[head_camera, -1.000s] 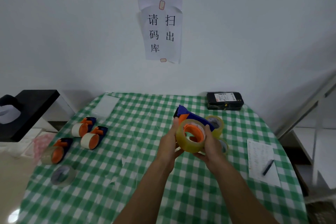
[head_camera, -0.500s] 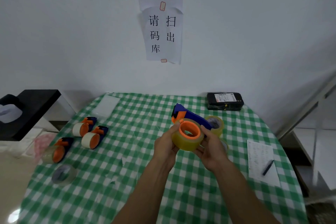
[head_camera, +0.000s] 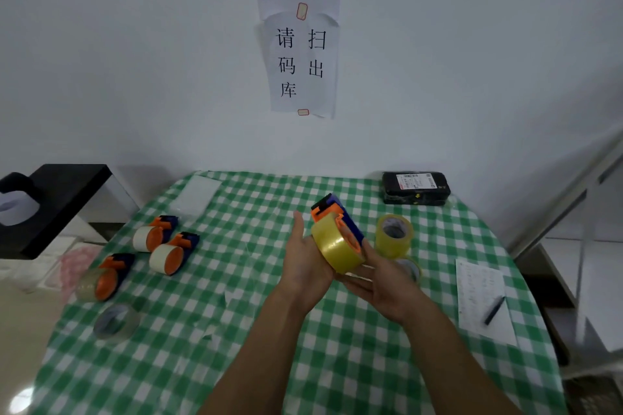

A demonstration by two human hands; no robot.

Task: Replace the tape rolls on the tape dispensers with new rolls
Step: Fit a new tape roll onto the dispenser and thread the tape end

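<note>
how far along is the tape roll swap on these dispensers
Three loaded dispensers lie at the left, probably finished. In hand: the right hand holds a fourth dispenser while the left hand presses a yellow roll onto it. Left to do: seat that roll and thread its tape. A spare yellow roll stands to the right; whether more dispensers wait cannot be told.

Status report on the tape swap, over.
Left hand flat against yellow roll. Right hand holds dispenser, roll on its orange hub. Spare roll nearby, clear.
</note>
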